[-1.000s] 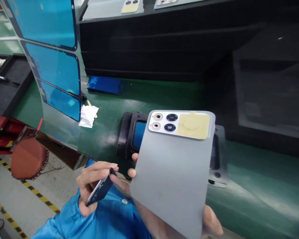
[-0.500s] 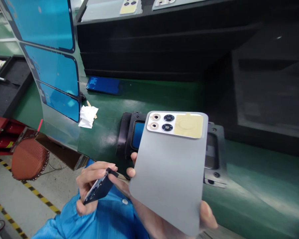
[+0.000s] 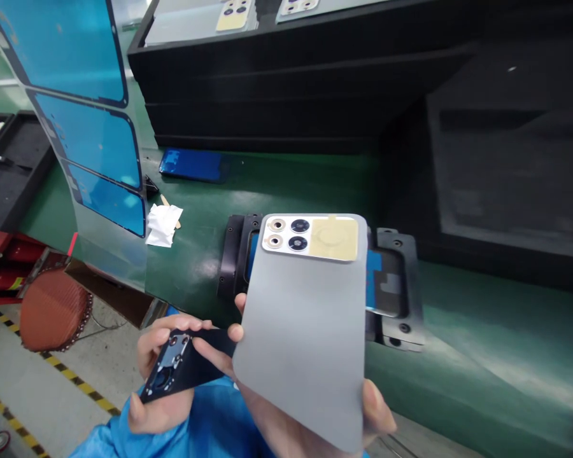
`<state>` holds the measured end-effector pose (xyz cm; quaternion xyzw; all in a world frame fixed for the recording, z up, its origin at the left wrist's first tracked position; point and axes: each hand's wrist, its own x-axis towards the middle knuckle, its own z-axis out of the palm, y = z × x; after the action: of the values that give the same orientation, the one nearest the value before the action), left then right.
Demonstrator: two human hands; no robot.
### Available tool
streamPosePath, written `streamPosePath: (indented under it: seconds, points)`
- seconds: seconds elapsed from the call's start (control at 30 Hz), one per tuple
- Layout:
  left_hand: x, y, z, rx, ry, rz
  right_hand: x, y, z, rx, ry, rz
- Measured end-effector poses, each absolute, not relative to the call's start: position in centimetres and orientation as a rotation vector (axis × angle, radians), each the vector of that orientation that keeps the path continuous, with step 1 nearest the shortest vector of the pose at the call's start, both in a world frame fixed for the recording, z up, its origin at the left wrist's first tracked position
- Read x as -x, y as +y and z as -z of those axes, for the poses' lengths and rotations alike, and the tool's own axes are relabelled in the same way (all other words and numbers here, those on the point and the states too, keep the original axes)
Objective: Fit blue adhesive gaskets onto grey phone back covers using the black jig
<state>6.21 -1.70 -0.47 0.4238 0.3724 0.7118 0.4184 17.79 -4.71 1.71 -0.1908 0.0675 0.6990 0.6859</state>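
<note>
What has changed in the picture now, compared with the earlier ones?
The left hand has turned the dark phone panel, so its camera section now shows. The right hand has moved the gray phone back cover leftward, so more of the metal fixture shows at right. Nothing was taken hold of or let go. The white tissue and blue-filmed panel lie as before on the green tabletop.

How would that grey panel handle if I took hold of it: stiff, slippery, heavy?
The grey panel is probably stiff, since it looks flat with the right hand gripping its edges. It may be slippery, as its face looks smooth. It's likely fairly light, since one hand holds it up.
</note>
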Motion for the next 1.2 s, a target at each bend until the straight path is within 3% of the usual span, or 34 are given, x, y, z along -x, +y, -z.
streamPosePath:
  seconds: [1.2]
  points:
    - [-6.1,-1.8,1.5,-1.29,0.993,-1.968,-17.0,-4.7,-1.8,0.342,0.209,-1.652]
